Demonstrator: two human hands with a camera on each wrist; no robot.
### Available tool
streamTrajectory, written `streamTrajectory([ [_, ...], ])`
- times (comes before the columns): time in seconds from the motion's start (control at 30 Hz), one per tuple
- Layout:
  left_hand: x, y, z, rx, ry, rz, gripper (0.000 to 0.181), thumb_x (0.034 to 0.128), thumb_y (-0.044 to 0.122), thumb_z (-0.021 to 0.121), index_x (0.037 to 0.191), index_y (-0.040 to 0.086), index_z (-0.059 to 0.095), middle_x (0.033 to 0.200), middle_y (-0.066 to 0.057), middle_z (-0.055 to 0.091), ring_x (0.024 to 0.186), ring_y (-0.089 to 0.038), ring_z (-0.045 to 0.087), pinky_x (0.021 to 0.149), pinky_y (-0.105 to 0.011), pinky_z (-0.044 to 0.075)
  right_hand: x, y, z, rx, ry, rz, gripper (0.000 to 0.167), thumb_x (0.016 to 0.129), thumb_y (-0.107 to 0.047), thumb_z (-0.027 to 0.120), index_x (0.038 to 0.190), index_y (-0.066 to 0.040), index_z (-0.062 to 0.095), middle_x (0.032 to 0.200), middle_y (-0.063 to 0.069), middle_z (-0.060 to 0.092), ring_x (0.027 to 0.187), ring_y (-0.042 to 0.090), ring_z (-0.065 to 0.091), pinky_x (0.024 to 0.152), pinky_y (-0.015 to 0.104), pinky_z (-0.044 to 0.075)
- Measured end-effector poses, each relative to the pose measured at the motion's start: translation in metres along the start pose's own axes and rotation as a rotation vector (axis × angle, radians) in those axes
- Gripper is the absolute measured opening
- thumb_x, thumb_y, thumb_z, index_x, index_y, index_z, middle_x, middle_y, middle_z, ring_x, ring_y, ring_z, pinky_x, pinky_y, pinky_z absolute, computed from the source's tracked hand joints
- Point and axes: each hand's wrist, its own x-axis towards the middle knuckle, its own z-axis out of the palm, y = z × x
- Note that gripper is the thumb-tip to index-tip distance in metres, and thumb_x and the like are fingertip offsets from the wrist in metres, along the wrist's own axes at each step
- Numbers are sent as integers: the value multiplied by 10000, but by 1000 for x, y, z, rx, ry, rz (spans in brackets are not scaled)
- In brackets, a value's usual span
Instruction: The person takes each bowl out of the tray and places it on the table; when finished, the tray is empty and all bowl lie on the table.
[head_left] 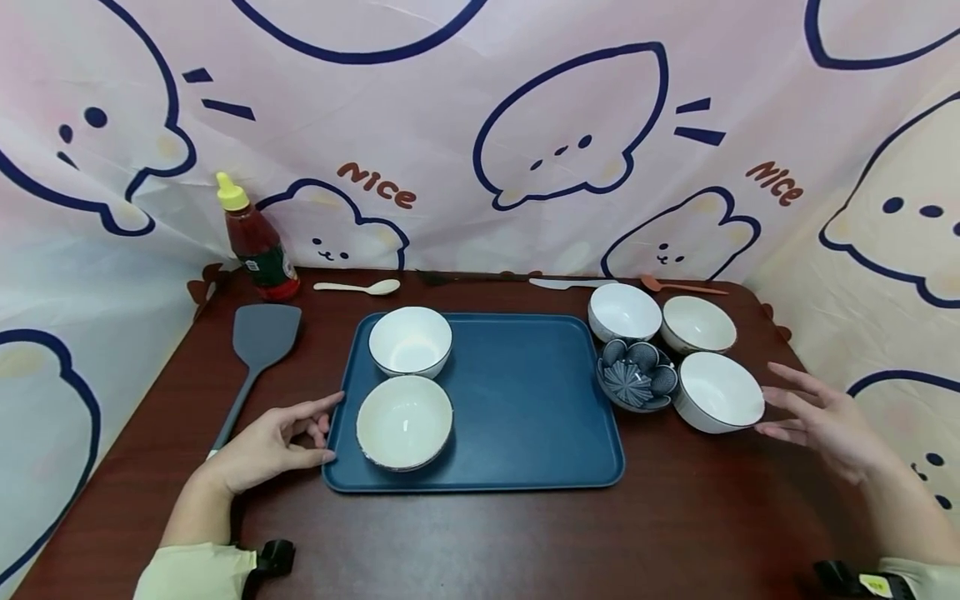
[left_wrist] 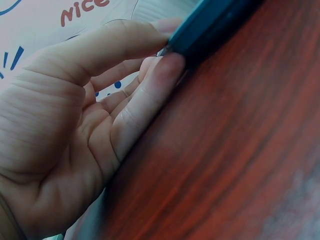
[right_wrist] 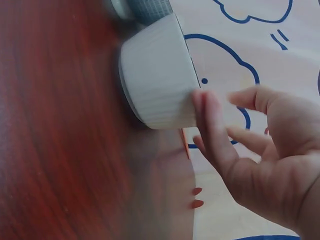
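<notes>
- The left side of the blue rectangular tray [head_left: 525,400] is held at its rim between the thumb and fingers of the left hand [head_left: 277,439].
- The right hand [head_left: 828,421] is held with its fingers loosely extended and parted, with nothing gripped; whether the near white bowl [head_left: 718,392] is touched by its fingertips cannot be told.
- The near white bowl is set upright on the dark wooden table [head_left: 487,542], to the right of the tray.
- Between that bowl and the tray's right edge, a blue-grey petal-shaped bowl [head_left: 636,379] is placed; whether the tray's rim is touched by it cannot be told.
- Behind these, two more upright bowls are grouped closely: the far white bowl [head_left: 625,311] by the tray's back right corner, and the cream-white bowl [head_left: 697,323] to its right.
- On the tray's left part, two upright bowls are lined up, the rear tray bowl [head_left: 410,333] being partly overlapped in view by the front tray bowl [head_left: 405,425].
- At the table's left, a grey spatula [head_left: 262,337] is laid below a yellow-capped sauce bottle [head_left: 258,246].
</notes>
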Motion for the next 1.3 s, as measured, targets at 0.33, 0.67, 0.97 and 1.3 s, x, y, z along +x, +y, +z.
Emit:
streamTrajectory([
  [0.33, -1, 0, 0, 8, 9, 8, 753, 849, 108, 786, 1492, 6, 407, 1017, -166, 551, 858, -117, 625, 731, -245, 565, 0, -10, 12, 167, 28, -87, 405, 1041, -48, 480, 1363, -292, 509, 1093, -85, 733, 873, 184, 758, 739, 299, 594],
  [0.67, -1, -1, 0, -12, 3, 6, 752, 852, 99, 781, 1494, 1, 401, 1020, -167, 546, 858, -106, 622, 733, -243, 563, 16, -22, 55, 63, -57, -163, 502, 1021, -19, 515, 1498, -130, 407, 1202, -48, 697, 950, 166, 745, 790, 287, 587],
  [0.97, -2, -3, -1, 5, 2, 33, 752, 853, 93, 779, 1493, -9, 398, 1011, -162, 552, 855, -109, 626, 733, -243, 564, 32, -35, 90, -30, -91, -129, 580, 1013, -93, 571, 1540, -67, 331, 1229, -41, 672, 939, 182, 749, 802, 277, 583],
  [1.3, -2, -2, -1, -8, -4, 47, 748, 854, 89, 776, 1488, -26, 396, 1006, -152, 550, 849, -93, 633, 737, -245, 566, 60, -50, 142, -119, -126, -89, 679, 980, -205, 649, 1547, -52, 308, 1384, 184, 520, 954, 209, 744, 834, 296, 576],
])
